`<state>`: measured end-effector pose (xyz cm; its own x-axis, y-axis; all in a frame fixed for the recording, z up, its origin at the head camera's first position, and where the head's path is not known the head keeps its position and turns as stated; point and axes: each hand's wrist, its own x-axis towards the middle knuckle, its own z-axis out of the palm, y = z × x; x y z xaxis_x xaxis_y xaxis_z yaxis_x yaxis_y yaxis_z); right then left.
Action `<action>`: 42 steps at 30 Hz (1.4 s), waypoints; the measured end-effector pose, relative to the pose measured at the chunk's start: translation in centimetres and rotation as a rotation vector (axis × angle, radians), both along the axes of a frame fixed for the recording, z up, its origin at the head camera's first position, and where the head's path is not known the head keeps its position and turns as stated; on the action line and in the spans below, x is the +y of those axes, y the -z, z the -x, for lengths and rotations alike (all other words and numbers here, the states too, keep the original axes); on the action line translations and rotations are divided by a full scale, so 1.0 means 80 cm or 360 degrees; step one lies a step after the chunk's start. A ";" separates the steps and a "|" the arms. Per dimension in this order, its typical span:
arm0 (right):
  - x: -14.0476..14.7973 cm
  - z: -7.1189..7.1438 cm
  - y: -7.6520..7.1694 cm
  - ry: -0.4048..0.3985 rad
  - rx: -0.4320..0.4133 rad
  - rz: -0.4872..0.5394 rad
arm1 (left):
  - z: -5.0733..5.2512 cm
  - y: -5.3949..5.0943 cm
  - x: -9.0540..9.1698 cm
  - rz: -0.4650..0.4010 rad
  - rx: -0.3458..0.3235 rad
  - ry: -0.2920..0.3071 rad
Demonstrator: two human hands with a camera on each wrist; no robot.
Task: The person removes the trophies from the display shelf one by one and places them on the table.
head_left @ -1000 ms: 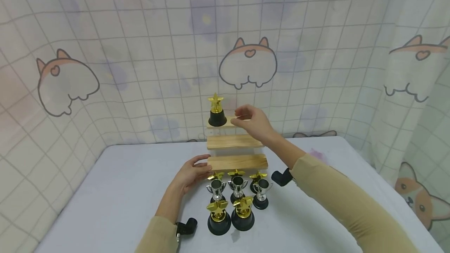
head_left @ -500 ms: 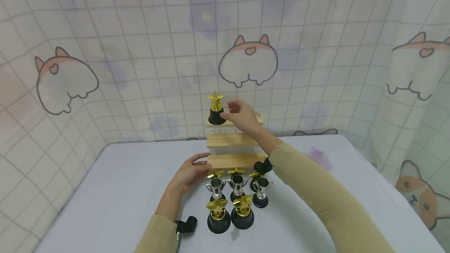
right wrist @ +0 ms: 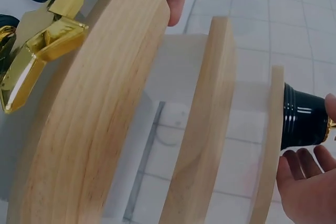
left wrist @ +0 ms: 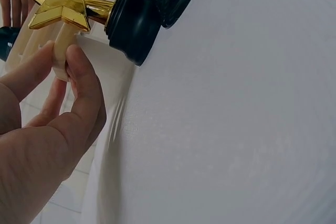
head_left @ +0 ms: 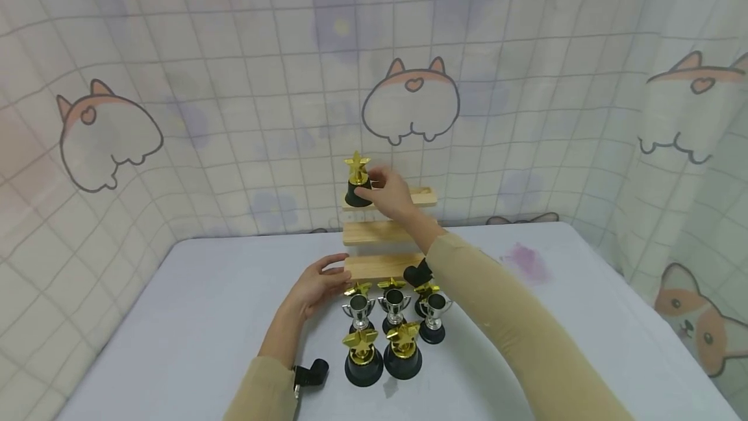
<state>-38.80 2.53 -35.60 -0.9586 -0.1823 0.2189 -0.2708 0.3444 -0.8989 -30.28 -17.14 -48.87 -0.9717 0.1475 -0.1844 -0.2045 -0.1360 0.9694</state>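
Observation:
My left hand pinches the left end of the lowest board of a three-tier wooden shelf; the left wrist view shows thumb and fingertips on the board end. On the top tier's left end stands a gold star trophy with a black base. My right hand is around that trophy, thumb in front of the base and fingers at its right and behind. In the right wrist view, its black base sits against the top board, between thumb and curled fingers.
Before the shelf stand several small trophies: gold stars on black bases and silver cups with handles. They are close together on the white table. A grid-patterned curtain hangs behind and at both sides.
My right hand has moved left along the top tier, from beside the star trophy to around it. The trophy and my left hand have stayed in place.

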 end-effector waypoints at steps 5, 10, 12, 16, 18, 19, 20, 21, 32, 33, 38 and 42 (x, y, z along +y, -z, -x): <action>-0.007 0.000 0.005 0.0031 0.0025 0.0046 | -0.002 0.002 0.000 -0.0004 -0.0007 -0.0001; -0.012 0.003 0.010 0.0042 0.0046 0.0081 | -0.004 0.003 0.001 0.0007 -0.0016 0.0004; -0.014 0.004 0.012 0.0038 0.0048 0.0086 | -0.005 0.003 0.001 0.0011 -0.0019 -0.0005; -0.017 0.004 0.011 0.0060 0.0047 0.0077 | -0.006 0.002 0.001 0.0015 -0.0010 -0.0005; -0.018 0.004 0.009 0.0073 0.0046 0.0064 | -0.005 0.001 0.001 0.0012 -0.0008 -0.0002; -0.019 0.003 0.008 0.0076 0.0044 0.0061 | -0.005 0.001 0.001 0.0009 -0.0008 0.0001; -0.020 0.004 0.007 0.0082 0.0044 0.0055 | -0.004 0.000 0.001 0.0005 -0.0007 0.0003; -0.020 0.004 0.007 0.0085 0.0043 0.0049 | -0.004 0.000 0.001 0.0004 -0.0007 0.0005; -0.012 -0.001 0.000 0.0096 0.0023 0.0096 | -0.002 0.000 0.002 0.0022 0.0007 0.0016; -0.011 -0.001 -0.001 0.0091 0.0030 0.0093 | -0.002 0.000 0.002 0.0019 0.0006 0.0011; -0.003 -0.006 -0.003 0.0086 0.0056 0.0060 | -0.001 -0.002 0.002 0.0012 0.0004 -0.0006; 0.006 -0.012 0.000 0.0060 0.0040 0.0065 | -0.002 -0.001 0.002 0.0017 -0.0004 -0.0011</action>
